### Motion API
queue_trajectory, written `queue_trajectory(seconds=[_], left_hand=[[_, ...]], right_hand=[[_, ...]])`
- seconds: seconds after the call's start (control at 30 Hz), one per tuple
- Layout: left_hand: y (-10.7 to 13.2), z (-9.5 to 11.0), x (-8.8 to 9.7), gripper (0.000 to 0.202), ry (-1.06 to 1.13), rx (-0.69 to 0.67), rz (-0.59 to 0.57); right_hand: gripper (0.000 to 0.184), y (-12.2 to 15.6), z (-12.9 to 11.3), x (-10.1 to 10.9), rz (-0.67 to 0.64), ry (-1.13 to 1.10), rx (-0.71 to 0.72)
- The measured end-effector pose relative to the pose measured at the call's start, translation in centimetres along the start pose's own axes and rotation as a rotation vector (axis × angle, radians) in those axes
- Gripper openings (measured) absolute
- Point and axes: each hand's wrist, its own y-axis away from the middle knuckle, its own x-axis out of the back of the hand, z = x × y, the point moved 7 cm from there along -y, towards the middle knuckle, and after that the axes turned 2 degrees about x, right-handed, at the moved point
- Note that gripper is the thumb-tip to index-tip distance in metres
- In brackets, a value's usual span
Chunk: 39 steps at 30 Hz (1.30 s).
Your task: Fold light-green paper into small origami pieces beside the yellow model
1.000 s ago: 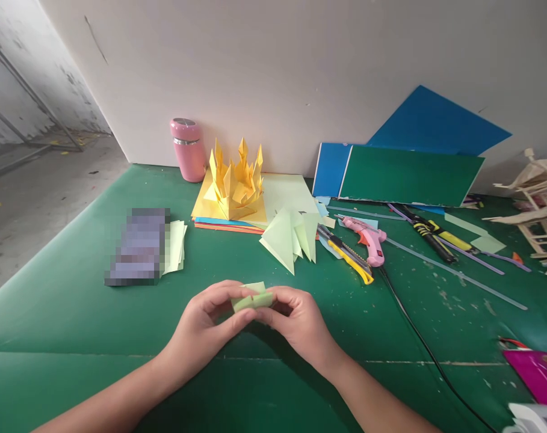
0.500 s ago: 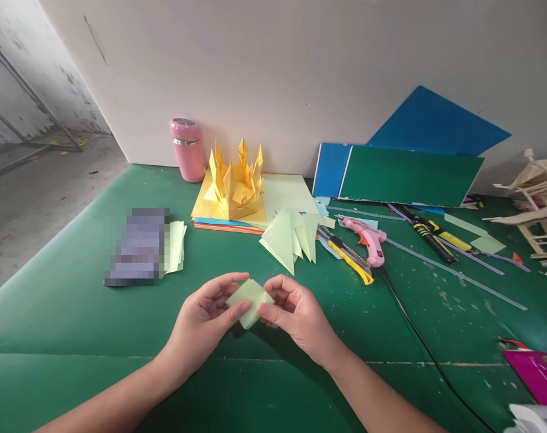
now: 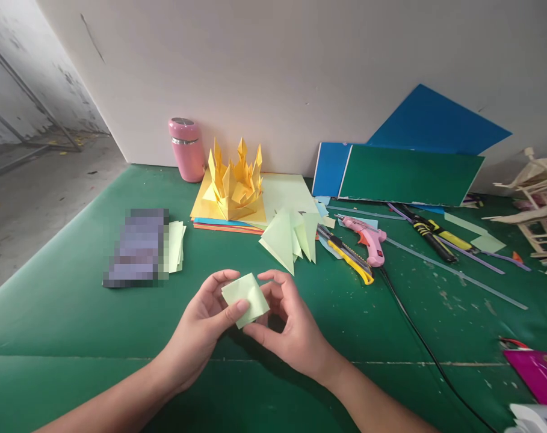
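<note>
Head view: a broad, green-covered table (image 3: 65,319) is extending across the scene, and a pale grey upright panel (image 3: 255,72) is standing behind it. A long, flat green rectangular board (image 3: 411,175) is leaning toward the panel at the right, partly covering a flat blue board (image 3: 435,117). The bare left hand (image 3: 205,322) and the bare right hand (image 3: 295,328) are occupying the near centre, above the table. A pointed, yellow folded-paper crown (image 3: 237,192) is resting on a stack of coloured paper sheets (image 3: 291,186); a pink cylindrical flask (image 3: 188,153) is standing just beside it. Light-green folded paper triangles (image 3: 277,240), a pink glue gun (image 3: 366,236) and a yellow-handled cutter (image 3: 345,255) are lying beyond the hands. A small folded square of light-green paper (image 3: 244,291) is sitting between the hands. The left hand is pinching its left side, thumb on the face and fingers behind. The right hand is curving around its right side, thumb and index finger standing apart; whether its hidden fingertips are gripping cannot be told.
</note>
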Motion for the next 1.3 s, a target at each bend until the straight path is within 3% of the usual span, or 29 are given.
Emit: queue_trajectory(seconds=[0.13, 0.4, 0.8, 0.97, 1.3], left_hand=[[0.1, -0.3, -0.2, 0.043, 0.066, 0.049, -0.034], [0.2, -0.4, -0.3, 0.043, 0.081, 0.101, -0.085], [0.0, -0.5, -1.2, 0.046, 0.007, 0.055, -0.166], [0.1, -0.5, -1.5, 0.047, -0.006, 0.031, -0.193], [-0.3, 0.8, 0.0, 0.048, -0.013, -0.128, 0.008]], right_hand=[[0.04, 0.1, -0.6, -0.3, -0.094, -0.056, 0.034], [0.021, 0.1, -0.5, 0.2, -0.093, -0.108, 0.054], [0.016, 0.3, -1.7, 0.8, 0.013, 0.318, 0.298], [0.022, 0.4, -2.2, 0.4, 0.012, 0.358, 0.365], [0.029, 0.0, -1.6, 1.0, -0.029, 0.197, 0.219]])
